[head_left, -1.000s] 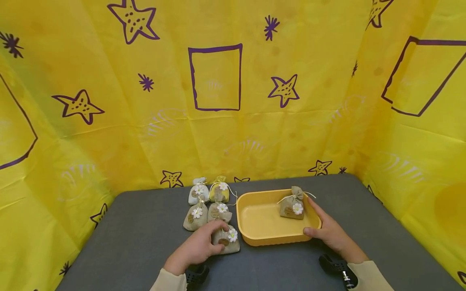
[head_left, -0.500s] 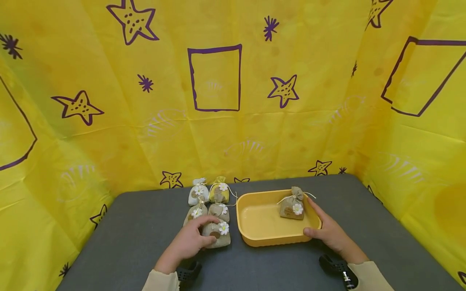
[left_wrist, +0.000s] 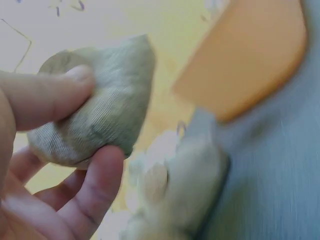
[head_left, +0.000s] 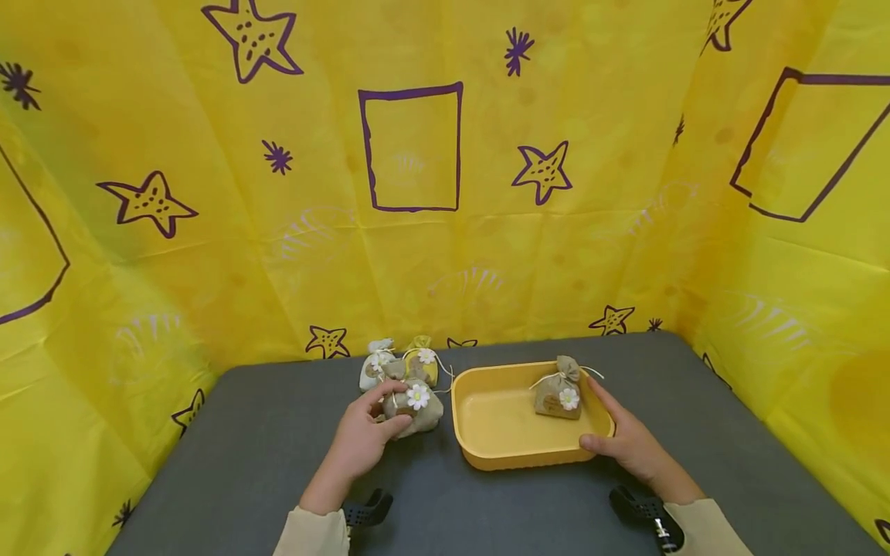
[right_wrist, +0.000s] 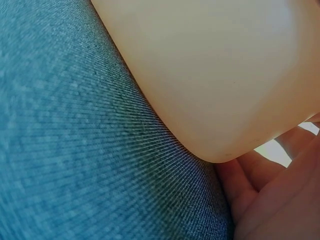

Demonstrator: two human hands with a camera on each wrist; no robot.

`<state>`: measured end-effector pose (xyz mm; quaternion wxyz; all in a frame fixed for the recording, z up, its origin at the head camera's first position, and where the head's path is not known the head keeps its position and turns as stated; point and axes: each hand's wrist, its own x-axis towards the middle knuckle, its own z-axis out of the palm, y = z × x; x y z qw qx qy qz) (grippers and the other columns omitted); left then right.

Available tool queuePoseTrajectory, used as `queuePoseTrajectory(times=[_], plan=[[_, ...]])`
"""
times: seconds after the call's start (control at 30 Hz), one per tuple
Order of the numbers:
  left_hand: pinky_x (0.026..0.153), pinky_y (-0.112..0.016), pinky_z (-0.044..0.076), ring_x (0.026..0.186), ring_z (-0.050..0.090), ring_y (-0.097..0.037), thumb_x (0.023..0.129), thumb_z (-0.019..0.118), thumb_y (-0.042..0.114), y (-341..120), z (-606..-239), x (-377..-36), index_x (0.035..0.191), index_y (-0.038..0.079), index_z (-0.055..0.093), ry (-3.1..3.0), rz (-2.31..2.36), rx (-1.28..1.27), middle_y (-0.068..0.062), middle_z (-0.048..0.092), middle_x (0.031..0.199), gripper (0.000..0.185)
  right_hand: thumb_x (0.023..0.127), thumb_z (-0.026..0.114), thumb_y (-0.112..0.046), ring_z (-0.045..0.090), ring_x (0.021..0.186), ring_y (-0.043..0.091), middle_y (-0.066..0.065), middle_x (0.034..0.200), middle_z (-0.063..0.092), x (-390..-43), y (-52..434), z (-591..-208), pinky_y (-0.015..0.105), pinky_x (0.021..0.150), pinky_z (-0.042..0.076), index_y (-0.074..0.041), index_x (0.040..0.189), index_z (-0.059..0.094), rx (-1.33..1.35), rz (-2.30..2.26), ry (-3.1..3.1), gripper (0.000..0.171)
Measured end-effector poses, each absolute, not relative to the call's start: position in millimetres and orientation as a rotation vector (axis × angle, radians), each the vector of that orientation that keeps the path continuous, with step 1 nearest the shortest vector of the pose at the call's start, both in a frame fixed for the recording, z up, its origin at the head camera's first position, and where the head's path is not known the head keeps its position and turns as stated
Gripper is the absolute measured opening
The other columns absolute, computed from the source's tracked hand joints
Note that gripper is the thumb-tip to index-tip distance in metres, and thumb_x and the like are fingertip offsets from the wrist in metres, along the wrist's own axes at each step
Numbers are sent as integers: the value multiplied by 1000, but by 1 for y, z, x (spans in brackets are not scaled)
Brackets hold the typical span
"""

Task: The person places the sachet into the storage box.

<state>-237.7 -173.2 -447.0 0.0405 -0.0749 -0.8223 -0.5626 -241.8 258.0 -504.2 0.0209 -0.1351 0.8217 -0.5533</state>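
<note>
My left hand (head_left: 358, 436) pinches a beige drawstring sachet (head_left: 426, 418) with a white daisy on its front. In the left wrist view, the thumb lies on one face of this sachet (left_wrist: 117, 95) and the fingers curl round the other, with another sachet (left_wrist: 195, 185) below it. Beige sachets behind the held one are mostly hidden in the head view. My right hand (head_left: 629, 446) grips the right end of a yellow plastic tray (head_left: 487, 425), thumb at the front rim. Inside, toward the right end, a brown sachet (head_left: 556, 398) leans upright.
Behind the left hand stand a white sachet (head_left: 370, 376) and a yellow sachet (head_left: 422, 372), both with daisies. The grey table (head_left: 271, 432) ends at a yellow cloth backdrop (head_left: 410, 255) with purple drawings.
The left hand first slid the front sachet leftward, then carried it up and back over the other beige sachets. The right hand and the tray have stayed put.
</note>
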Motion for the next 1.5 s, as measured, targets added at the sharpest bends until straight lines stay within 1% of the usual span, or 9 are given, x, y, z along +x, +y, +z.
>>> queuePoseTrajectory(times=[0.3,0.57,0.67,0.8,0.9,0.97,1.03,1.2,1.5], plan=[[67,-37,48,89,56,-25,89,73,6,-109,-422,-262,124,25,66,-2574,-1640,-467,-6,60,121,40,85,78,-24,23,143,42,21,162,13,-242,259,-499,7,94,23,-14,161,13,-390,-1697,2570,101],[74,-38,44,89,53,-21,92,69,3,-52,-432,-285,124,26,65,-2745,-1414,-635,1,58,128,40,86,78,-21,21,143,43,23,162,13,-241,259,-503,9,97,24,-11,161,12,-434,-1711,2562,100],[87,-41,47,108,57,-23,94,66,3,-41,-438,-291,128,24,65,-2800,-1334,-676,0,56,135,40,86,78,-21,22,143,42,23,162,12,-241,259,-502,10,96,26,-10,161,12,-429,-1720,2557,100],[104,-46,39,135,43,-28,98,61,6,-33,-435,-294,137,18,61,-2899,-1204,-746,-7,45,148,41,86,78,-22,23,143,41,22,162,13,-240,259,-500,15,100,27,-11,161,12,-408,-1713,2563,100],[83,-40,48,111,56,-29,95,62,5,-29,-431,-292,137,16,61,-2925,-1188,-635,-11,44,141,43,86,79,-23,24,142,41,22,162,14,-239,260,-499,20,103,27,-11,161,13,-410,-1707,2562,101],[69,-38,44,89,56,-27,93,64,4,-27,-430,-288,135,15,62,-2917,-1172,-548,-13,47,130,43,86,79,-23,25,142,41,22,162,14,-239,260,-499,24,105,27,-11,161,13,-413,-1712,2551,101],[67,-38,44,85,57,-27,90,68,5,-25,-430,-286,135,14,62,-2930,-1132,-518,-14,51,128,46,85,79,-24,26,142,41,22,162,14,-239,260,-500,35,108,26,-11,161,13,-413,-1706,2554,101],[99,-41,44,126,52,-28,88,74,9,-15,-433,-285,143,8,55,-2979,-1077,-707,-10,58,138,58,85,79,-22,25,142,40,20,162,15,-240,259,-502,36,108,27,-12,161,13,-409,-1716,2559,101],[108,-44,35,137,40,-26,91,74,16,-5,-437,-288,154,14,41,-3049,-1163,-792,-6,45,151,71,85,79,-25,21,143,42,19,163,13,-241,257,-503,60,110,18,-17,162,13,-399,-1723,2552,101]])
